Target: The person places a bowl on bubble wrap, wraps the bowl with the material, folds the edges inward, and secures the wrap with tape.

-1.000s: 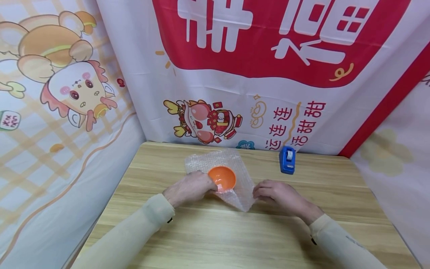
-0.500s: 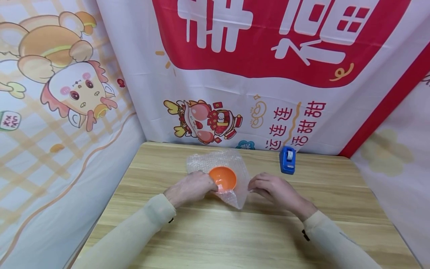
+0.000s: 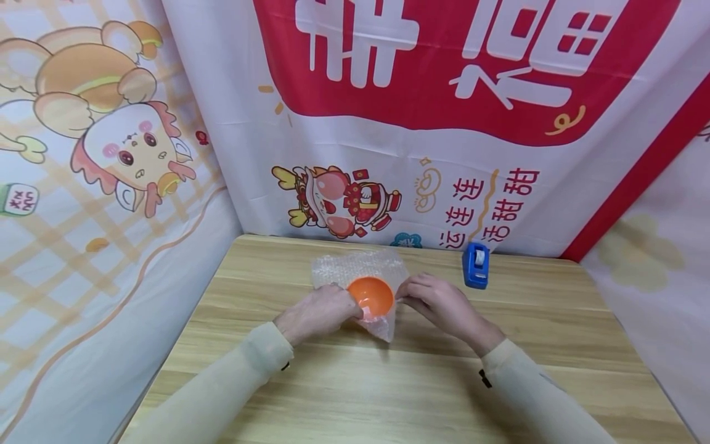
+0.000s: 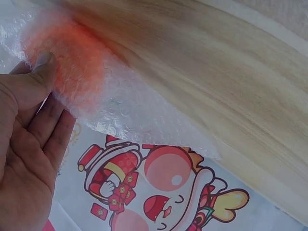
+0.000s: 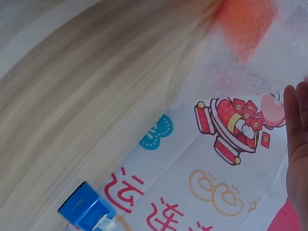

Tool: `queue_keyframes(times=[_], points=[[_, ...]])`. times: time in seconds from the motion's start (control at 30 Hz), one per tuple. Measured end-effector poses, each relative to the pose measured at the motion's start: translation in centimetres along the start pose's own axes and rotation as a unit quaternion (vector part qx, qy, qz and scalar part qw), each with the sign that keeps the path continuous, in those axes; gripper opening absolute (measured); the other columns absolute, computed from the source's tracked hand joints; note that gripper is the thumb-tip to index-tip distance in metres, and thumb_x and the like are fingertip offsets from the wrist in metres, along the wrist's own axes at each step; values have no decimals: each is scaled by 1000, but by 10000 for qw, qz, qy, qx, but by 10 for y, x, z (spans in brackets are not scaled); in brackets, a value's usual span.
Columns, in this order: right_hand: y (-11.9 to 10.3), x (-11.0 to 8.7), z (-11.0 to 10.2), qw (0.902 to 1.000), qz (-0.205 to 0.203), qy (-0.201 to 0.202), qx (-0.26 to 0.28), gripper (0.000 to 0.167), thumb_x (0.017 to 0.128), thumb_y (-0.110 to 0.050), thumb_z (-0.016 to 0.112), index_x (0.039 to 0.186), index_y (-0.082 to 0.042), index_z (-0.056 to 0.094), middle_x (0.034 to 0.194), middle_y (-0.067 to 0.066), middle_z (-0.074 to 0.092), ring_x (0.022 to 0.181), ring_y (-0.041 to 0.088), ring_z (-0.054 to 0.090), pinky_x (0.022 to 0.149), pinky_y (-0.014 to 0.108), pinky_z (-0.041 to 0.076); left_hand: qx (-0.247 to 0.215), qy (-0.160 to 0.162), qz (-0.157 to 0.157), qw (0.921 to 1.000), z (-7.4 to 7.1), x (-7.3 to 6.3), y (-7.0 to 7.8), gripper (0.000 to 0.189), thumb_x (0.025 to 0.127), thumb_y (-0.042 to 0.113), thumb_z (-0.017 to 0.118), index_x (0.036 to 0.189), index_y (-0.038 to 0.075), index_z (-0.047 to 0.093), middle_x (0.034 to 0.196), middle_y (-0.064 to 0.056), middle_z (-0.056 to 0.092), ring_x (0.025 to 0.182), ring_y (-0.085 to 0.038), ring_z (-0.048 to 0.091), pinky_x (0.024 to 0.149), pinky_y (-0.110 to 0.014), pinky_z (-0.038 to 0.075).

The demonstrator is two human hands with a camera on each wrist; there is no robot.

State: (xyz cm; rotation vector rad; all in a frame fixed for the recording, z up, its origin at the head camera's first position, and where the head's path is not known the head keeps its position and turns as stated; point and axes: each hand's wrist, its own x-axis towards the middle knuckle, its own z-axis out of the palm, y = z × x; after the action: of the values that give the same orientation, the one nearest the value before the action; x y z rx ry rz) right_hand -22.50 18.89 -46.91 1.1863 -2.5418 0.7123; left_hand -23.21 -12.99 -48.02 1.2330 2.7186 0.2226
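Left hand is pinching clear plastic bubble wrap, likely pliant, against a round orange bowl; right hand is pinching the wrap's edge, likely the best hold.

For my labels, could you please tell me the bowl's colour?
The bowl is orange, clearest in the head view.
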Motion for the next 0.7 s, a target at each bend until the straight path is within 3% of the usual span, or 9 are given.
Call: queue_keyframes(times=[0.17,0.47,0.7], points=[[-5,13,6,9997,162,68,-170,22,103,-10,91,123,-19,86,121,-4,87,116,16,82,105,41,73,114,26,85,9999,1,0,2,21,109,19,86,127,29,91,107,9,87,85,-10,61,88,-28,58],[-8,32,26,9978,612,66,-256,14,105,-13,89,118,-18,86,118,-2,87,114,18,81,105,41,72,985,72,691,9927,4,3,5,19,108,12,85,116,29,92,96,11,84,77,-9,57,74,-24,52],[-4,41,43,9938,1060,-216,-257,12,108,-13,87,119,-18,85,120,-1,87,119,21,78,111,45,69,1014,166,933,9903,7,1,4,18,108,16,86,115,31,92,98,12,85,80,-9,59,77,-24,54]])
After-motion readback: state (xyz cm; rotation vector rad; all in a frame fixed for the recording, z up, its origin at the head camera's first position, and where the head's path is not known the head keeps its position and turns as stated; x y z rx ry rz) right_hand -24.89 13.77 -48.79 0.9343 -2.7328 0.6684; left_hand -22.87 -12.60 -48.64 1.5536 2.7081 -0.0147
